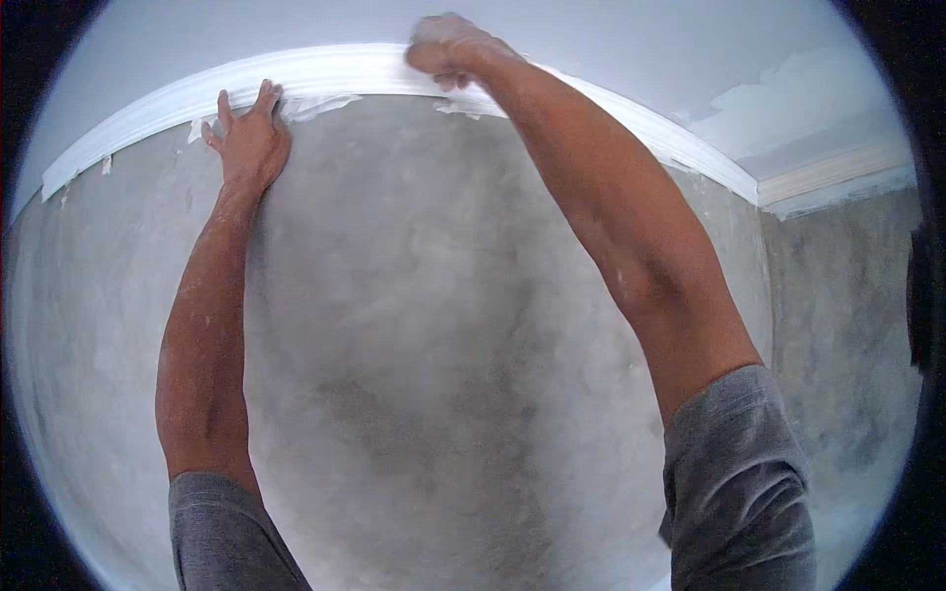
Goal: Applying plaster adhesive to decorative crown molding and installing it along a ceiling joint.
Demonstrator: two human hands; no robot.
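Note:
A white cornice moulding (335, 69) runs along the top of the wall where it meets the ceiling. My left hand (251, 143) is raised to its lower edge, fingers spread, the tips on the moulding and the palm by the wall. Higher and to the right, my right hand (453, 49) is closed like a fist in front of the moulding. It is slightly blurred, and no tool shows in it. White plaster (320, 106) is smeared along the moulding's lower edge between the hands, with another patch (471, 106) below my right hand.
The grey plastered wall (414, 295) fills the middle. At the right corner it meets a side wall (838, 325), topped by a cream-toned cornice piece (838, 172). A pale patch (798, 98) marks the ceiling (631, 49). A dark shape (921, 295) stands at the right rim.

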